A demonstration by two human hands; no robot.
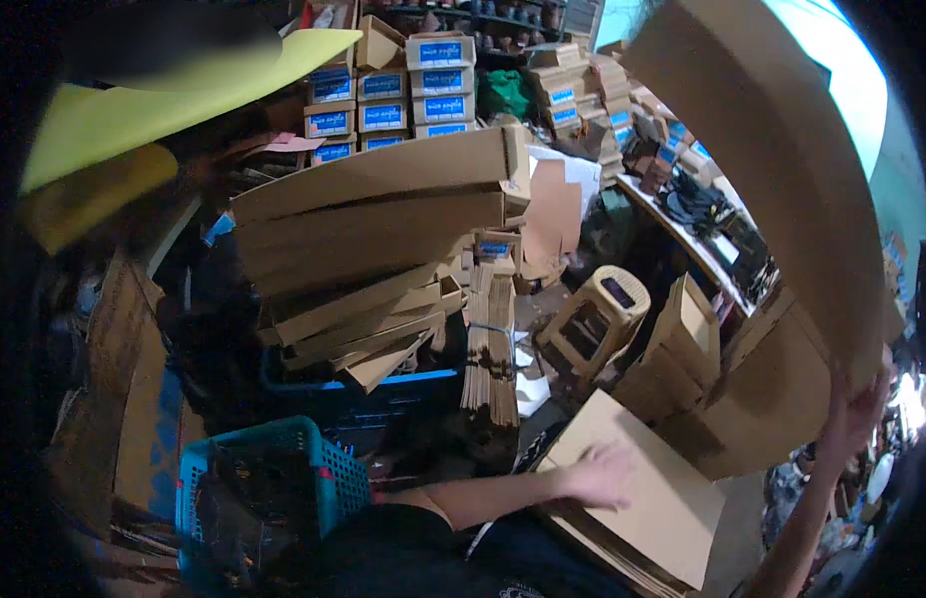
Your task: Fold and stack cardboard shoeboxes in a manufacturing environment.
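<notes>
My left hand (605,475) rests on top of a stack of flat cardboard sheets (672,508) at the lower right, its fingers stretched out and slightly blurred. At the far right my right hand (864,394) is raised and closed on the lower end of a large cardboard piece (782,130). That piece stands up high and curves across the upper right of the view. The fingers of my right hand are partly hidden behind it.
A teal basket (318,468) stands at my left. Long cardboard boxes (373,219) pile over a blue crate (333,384), beside a bundle of tied cardboard (490,349). Further off are a plastic stool (603,309) and stacked shoebox-like boxes (443,85). Yellow clothing (184,110) shows upper left.
</notes>
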